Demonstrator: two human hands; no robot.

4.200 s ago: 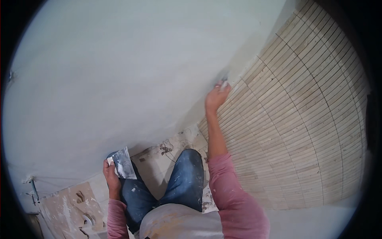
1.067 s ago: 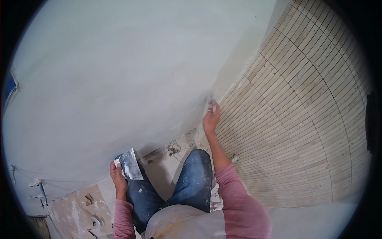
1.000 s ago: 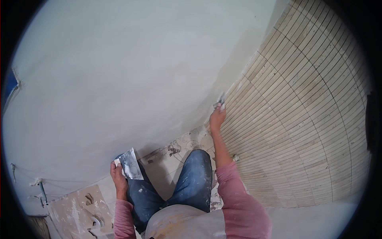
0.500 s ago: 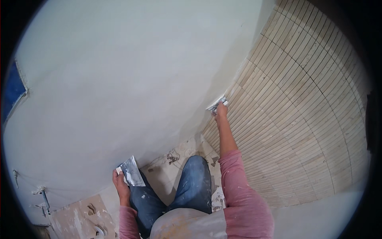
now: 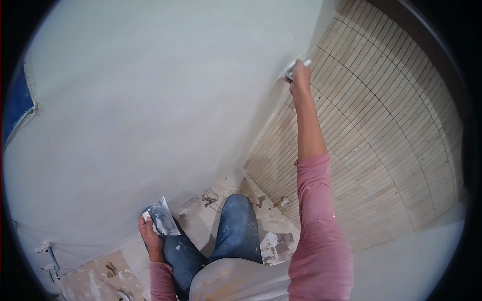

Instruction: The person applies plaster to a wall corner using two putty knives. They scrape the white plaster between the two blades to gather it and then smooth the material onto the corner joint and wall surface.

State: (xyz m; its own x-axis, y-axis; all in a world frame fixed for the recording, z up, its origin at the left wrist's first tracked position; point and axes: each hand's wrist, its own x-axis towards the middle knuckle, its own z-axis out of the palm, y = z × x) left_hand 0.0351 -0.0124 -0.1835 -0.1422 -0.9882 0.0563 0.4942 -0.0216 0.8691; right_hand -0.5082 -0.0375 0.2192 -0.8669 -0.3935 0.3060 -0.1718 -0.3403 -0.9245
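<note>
My right hand [image 5: 301, 79] is closed round a wide putty knife [image 5: 289, 73], its blade against the smooth white wall [image 5: 165, 110] by the corner. On the other side of that corner rises a wall of narrow beige strip tiles [image 5: 371, 135], alongside my right forearm. Low on the left, my left hand [image 5: 150, 237] grips a second broad putty knife [image 5: 165, 218]. Its grey metal blade, smeared with white compound, is held over my left thigh. The handle ends are mostly hidden inside my fingers.
Pipe fittings [image 5: 52, 257] stick out of the white wall at lower left. Beneath them lies a stained board [image 5: 98, 278]. A blue panel [image 5: 19, 103] sits in an opening at far left. Debris [image 5: 209, 196] and a smeared sheet [image 5: 276, 248] lie on the floor near my knees.
My right hand has moved up along the corner with its putty knife, the arm now stretched farther out. My left hand keeps its putty knife over the thigh, almost unmoved. The view has shifted slightly.
</note>
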